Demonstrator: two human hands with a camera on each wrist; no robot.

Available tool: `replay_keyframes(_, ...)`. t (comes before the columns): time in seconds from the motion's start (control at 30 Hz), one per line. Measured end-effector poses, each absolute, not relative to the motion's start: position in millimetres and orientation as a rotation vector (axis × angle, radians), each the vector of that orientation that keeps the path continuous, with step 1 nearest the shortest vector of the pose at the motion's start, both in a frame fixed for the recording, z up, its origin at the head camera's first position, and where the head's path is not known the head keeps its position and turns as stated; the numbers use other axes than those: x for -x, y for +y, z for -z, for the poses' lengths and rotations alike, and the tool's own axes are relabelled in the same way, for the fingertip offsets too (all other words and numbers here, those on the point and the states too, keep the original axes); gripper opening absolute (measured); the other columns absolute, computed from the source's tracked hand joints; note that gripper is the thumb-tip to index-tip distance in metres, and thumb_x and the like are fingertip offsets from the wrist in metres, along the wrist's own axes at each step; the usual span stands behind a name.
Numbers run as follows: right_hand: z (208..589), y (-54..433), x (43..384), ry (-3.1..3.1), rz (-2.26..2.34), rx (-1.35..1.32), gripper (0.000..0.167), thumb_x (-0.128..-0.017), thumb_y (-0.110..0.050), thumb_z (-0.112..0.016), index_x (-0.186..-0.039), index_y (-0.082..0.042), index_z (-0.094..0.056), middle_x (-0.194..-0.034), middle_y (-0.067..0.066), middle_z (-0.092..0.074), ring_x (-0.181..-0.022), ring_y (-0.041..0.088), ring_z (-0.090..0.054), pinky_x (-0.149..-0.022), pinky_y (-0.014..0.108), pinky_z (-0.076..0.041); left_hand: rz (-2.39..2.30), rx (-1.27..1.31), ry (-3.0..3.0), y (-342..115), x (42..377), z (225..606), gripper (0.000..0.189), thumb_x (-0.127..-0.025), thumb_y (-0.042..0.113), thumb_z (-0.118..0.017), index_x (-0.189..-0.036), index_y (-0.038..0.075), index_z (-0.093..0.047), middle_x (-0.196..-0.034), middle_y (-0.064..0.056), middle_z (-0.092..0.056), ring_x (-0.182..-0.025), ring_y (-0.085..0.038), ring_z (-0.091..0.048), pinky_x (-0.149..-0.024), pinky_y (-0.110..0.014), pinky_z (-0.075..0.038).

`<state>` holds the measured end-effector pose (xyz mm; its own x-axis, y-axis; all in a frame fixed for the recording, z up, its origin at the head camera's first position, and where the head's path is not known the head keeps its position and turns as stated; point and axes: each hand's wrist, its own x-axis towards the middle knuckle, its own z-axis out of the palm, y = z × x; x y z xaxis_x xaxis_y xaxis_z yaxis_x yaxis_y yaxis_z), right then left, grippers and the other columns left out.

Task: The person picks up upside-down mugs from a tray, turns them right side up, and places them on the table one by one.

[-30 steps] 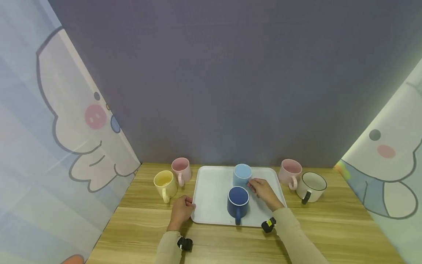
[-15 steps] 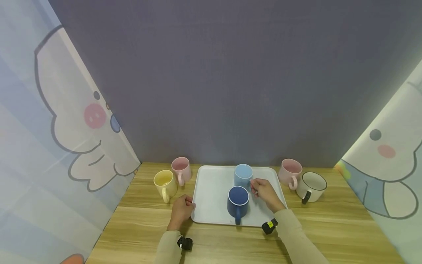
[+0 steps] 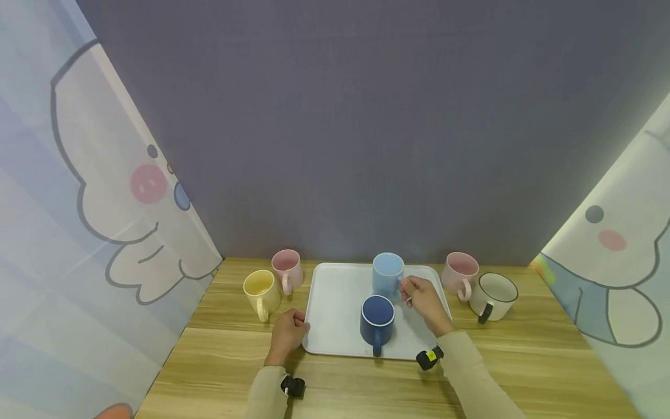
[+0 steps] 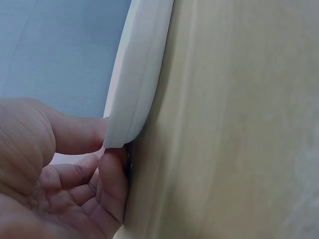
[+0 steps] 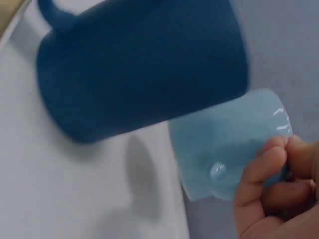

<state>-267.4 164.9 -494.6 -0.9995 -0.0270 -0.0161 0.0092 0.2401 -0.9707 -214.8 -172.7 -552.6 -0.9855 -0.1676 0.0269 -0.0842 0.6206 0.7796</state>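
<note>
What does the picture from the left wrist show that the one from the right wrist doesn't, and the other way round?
Only the left wrist view shows the person's left hand, pinching the rim of a white rectangular tray.

Only the right wrist view shows the right hand gripping a glossy light-blue mug at its side, and a dark-blue cylindrical mug in front.

Both show part of the tray and of the tan wood-grain tabletop, though the right wrist view catches just a corner of that tabletop.

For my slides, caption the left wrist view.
A left hand pinches a white tray by its rim over a wooden tabletop.
</note>
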Motion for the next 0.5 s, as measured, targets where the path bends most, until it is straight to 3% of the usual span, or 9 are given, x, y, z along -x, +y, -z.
replay_keyframes(0.5,454.6,157.7,253.8,2.415,2.029,-0.048,0.029,-0.109,-0.013,-0.047,-0.095,0.010,-0.057,-0.071,-0.001,-0.050,-0.066,0.009,-0.051,-0.062,0.021,-0.051,1.310,-0.222,-2.738,-172.2,214.9,553.2,0.010,-0.083,0.002,-0.073,-0.092,-0.001,-0.068,-0.073,-0.004,-0.062,-0.065,-0.013,-0.053,-0.060,-0.028,-0.045)
